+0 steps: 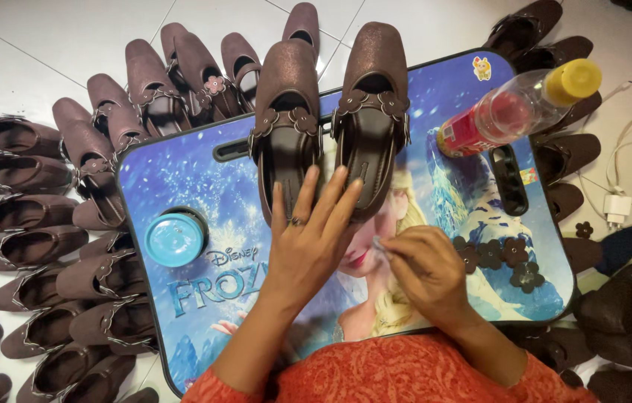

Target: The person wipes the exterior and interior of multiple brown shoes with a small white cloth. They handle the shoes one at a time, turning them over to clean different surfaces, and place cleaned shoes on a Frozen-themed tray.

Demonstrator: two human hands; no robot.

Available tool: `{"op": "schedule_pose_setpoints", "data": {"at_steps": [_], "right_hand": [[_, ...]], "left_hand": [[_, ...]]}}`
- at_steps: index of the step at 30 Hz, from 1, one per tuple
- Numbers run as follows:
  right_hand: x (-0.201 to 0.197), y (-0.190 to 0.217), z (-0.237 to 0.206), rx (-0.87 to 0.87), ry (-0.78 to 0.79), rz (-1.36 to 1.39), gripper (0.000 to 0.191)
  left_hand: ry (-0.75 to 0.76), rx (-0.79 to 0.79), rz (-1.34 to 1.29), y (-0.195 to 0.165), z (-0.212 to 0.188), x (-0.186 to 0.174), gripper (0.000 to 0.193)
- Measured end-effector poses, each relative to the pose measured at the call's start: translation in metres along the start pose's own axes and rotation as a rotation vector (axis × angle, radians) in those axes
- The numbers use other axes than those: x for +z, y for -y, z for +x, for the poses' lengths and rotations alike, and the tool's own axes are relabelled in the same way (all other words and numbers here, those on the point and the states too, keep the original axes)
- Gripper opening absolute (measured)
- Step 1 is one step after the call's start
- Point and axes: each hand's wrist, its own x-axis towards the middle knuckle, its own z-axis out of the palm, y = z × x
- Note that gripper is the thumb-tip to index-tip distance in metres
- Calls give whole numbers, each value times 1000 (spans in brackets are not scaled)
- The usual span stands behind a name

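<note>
The left hand (308,242) lies flat, fingers spread, across the heels of two brown glittery flower-strapped shoes (327,119) on the blue printed lap surface (182,186). The right hand (424,269) pinches a small pale object (378,244), just beside dark brown flower cutouts (499,257).

We saw a blue cartoon-printed lap table (182,168) resting on the white tiled floor (47,37). On it lay two brown shoes (327,112), a round blue tin (173,239) to their left, a yellow-capped bottle (517,108) to their right, and brown flower cutouts (499,257) below the bottle.
</note>
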Motion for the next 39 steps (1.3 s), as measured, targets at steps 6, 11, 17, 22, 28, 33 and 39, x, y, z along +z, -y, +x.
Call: {"op": "schedule_pose_setpoints", "data": {"at_steps": [6, 11, 17, 22, 28, 33, 39], "right_hand": [[-8, 12, 21, 28, -85, -75, 27], [15, 12, 36, -289, -41, -220, 32], [34, 3, 26, -390, 94, -437, 32], [21, -7, 22, 117, 31, 9, 22], [27, -7, 31, -20, -112, -130, 27], [28, -14, 38, 106, -149, -241, 25], [27, -14, 33, -71, -114, -228, 27]], "left_hand": [[117, 15, 84, -1, 10, -3, 47], [136, 5, -31, 9, 7, -1, 52], [124, 0, -74, 17, 6, 0, 50], [110, -31, -179, 12, 5, -10, 50], [37, -134, -149, -2, 7, -1, 36], [26, -136, -118, -4, 2, 5, 29], [-12, -120, -109, -4, 0, 8, 26]]}}
